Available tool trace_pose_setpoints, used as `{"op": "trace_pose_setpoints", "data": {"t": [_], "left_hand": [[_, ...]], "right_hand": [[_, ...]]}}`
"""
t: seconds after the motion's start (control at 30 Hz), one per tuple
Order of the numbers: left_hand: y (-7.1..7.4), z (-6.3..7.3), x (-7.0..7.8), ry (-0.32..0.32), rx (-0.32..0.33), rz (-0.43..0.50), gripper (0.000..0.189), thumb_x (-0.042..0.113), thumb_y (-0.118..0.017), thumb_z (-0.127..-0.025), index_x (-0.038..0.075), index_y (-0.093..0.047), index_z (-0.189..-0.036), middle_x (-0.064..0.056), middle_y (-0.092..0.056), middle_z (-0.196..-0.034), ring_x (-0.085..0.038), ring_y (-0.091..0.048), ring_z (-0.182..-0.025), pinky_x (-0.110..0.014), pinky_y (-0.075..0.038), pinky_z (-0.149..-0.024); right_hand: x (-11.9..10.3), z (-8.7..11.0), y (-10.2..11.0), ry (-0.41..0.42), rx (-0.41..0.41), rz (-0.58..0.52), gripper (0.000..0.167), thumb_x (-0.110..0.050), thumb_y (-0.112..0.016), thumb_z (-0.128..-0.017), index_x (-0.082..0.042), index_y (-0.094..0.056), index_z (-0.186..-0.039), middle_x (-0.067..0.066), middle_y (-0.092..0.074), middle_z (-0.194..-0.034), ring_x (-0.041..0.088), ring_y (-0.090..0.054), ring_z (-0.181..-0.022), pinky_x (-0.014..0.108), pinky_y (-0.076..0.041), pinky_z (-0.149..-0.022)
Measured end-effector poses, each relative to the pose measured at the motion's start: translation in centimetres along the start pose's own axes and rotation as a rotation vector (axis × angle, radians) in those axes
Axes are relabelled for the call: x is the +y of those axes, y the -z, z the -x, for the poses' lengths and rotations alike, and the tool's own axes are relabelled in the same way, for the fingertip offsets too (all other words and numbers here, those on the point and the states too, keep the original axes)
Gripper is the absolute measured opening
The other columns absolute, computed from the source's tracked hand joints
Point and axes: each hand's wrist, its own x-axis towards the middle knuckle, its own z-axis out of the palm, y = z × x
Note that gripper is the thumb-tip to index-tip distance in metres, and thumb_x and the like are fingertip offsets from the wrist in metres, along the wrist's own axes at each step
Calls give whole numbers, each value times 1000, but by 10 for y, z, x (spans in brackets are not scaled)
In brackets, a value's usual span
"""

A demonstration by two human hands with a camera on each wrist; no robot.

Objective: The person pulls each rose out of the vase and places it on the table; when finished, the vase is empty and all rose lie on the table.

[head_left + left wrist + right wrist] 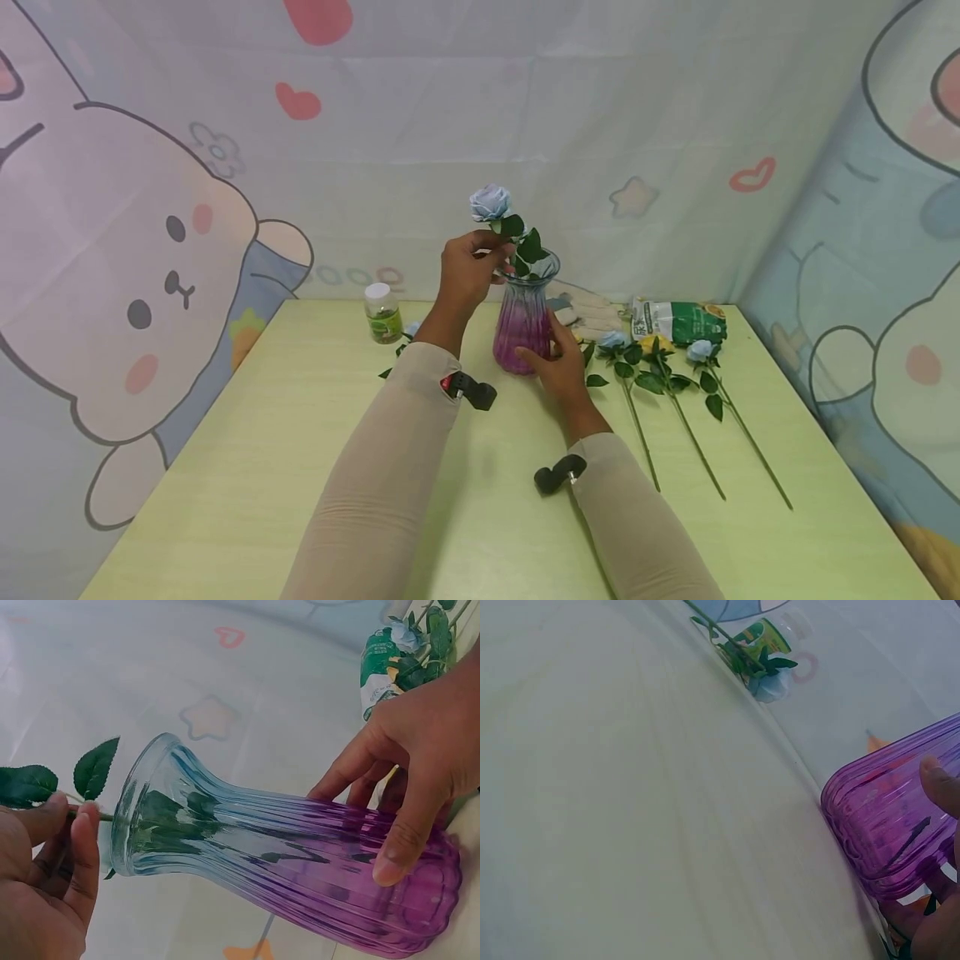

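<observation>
A glass vase (521, 325), clear blue at its flared rim and purple toward the base, stands upright on the table. My right hand (562, 367) holds its lower part, thumb in front and fingers behind, as the left wrist view also shows. Above the rim, my left hand (467, 271) pinches the stem of a pale blue artificial rose (491, 202). Green leaves (530, 247) of the flower lie at the vase mouth. Through the glass, more leaves (176, 821) show in the neck, and a dark stem end (911, 841) is seen inside near the base.
On the yellow-green table (262, 467), a white-lidded jar (383, 313) stands left, near another blue rose (771, 684). To the right lie several roses, including a yellow one (656, 343) and a blue one (702, 351). Behind them are a green-white packet (678, 322) and gloves (588, 312).
</observation>
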Motion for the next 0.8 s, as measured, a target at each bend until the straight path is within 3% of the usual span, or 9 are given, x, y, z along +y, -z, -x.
{"op": "trace_pose_setpoints", "data": {"t": [0.07, 0.3, 0.47, 0.63, 0.8], "left_hand": [[1, 0, 0, -36, 8, 15, 20, 9, -73, -105, -4, -78, -118, -20, -77, -111, -13, -73, -76, -21, -63, -65], [4, -3, -1, -138, 67, 69, 17, 9, -72, -105, -5, -78, -114, -10, -76, -101, -23, -72, -80, -23, -59, -64], [8, -6, 0, -192, 145, 86, 17, 8, -75, -103, -4, -79, -114, -4, -76, -97, -16, -69, -75, -23, -52, -62], [13, -9, 10, -282, 222, 125, 16, 5, -76, -102, -7, -79, -112, 1, -77, -97, -10, -65, -71, -22, -46, -60], [18, -12, 25, -371, 273, 131, 15, 2, -76, -100, -10, -78, -109, 13, -73, -91, -4, -64, -70, -25, -52, -68]], "right_hand": [[1, 0, 0, 11, -3, 0, 93, -18, -89, -94, -20, -38, -171, 14, -50, -166, 35, -53, -150, 60, -53, -118], [4, 0, -1, 31, 1, 29, 93, -19, -88, -94, -17, -36, -171, 16, -49, -167, 37, -53, -150, 58, -51, -121], [3, 1, -1, 29, 1, 41, 93, -15, -88, -94, -14, -36, -171, 18, -49, -167, 38, -52, -152, 57, -49, -123], [2, 0, -1, 35, -5, 30, 93, -12, -87, -94, -13, -35, -171, 18, -49, -166, 38, -53, -150, 57, -52, -119], [2, -2, -2, 34, -3, 18, 93, -11, -87, -94, -11, -35, -171, 18, -49, -166, 37, -53, -151, 57, -52, -119]]}}
